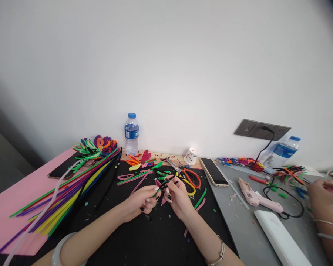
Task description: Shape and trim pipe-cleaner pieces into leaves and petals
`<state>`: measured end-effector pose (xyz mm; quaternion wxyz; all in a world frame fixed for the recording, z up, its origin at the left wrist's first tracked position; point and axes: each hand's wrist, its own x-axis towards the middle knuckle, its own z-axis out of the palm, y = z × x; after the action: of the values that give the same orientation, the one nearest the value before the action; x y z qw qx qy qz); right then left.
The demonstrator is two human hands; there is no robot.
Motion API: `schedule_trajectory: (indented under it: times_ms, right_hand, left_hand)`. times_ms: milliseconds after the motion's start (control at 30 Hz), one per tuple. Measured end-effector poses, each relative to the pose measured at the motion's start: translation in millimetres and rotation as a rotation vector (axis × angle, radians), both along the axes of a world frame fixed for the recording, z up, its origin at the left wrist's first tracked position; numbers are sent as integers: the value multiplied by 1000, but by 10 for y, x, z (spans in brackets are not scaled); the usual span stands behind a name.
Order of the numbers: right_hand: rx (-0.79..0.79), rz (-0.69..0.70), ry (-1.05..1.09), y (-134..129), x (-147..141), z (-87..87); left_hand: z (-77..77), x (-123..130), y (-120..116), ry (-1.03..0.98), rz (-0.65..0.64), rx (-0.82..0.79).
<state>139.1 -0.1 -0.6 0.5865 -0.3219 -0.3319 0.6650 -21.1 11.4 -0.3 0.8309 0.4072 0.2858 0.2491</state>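
My left hand (138, 202) and my right hand (179, 197) meet over the black mat, each with its fingers pinched. Between them is a small black and green pipe cleaner piece (163, 186), gripped from both sides. Its exact shape is partly hidden by the fingers. Just beyond my hands lie scissors with orange handles (194, 178) and a yellow looped handle (191, 189). Pink and green pipe cleaner pieces (137, 178) are strewn to the left of the fingertips. A green strip (200, 197) rests right of my right hand.
Long pipe cleaners (69, 195) and finished loops (96, 149) lie at left. A water bottle (131, 135) and paper cup (191, 156) stand by the wall. Rightward are a phone (214, 172), pink glue gun (259, 197), its cord, a white case (280, 236) and another person's hand (324, 195).
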Motion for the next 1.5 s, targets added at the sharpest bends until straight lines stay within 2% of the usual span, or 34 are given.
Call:
schedule_trajectory:
  times_ms: [400,600,767,1033,1167,1300,1500]
  right_hand:
    - [-5,54,-10,-15,10,56]
    - [12,94,-9,-31,7,87]
    - [48,144,-13,-29,13,79]
    - [40,186,-39,-37,5,77]
    - [28,113,-103,-39,-14,74]
    - [74,38,-211,-22,-25,51]
    - [146,0,-449,-11,8,29]
  left_hand:
    - [5,-17,23,-81,48,19]
    - [79,5,31,-30,138,29]
    - [86,1,35,-35,143,32]
    - [78,-28,38,-95,46,-54]
    - [103,-31,15,-95,-4,-67]
    - [91,-39,17,-121,-28,-72]
    - [25,-64,28,-144,-96,-78]
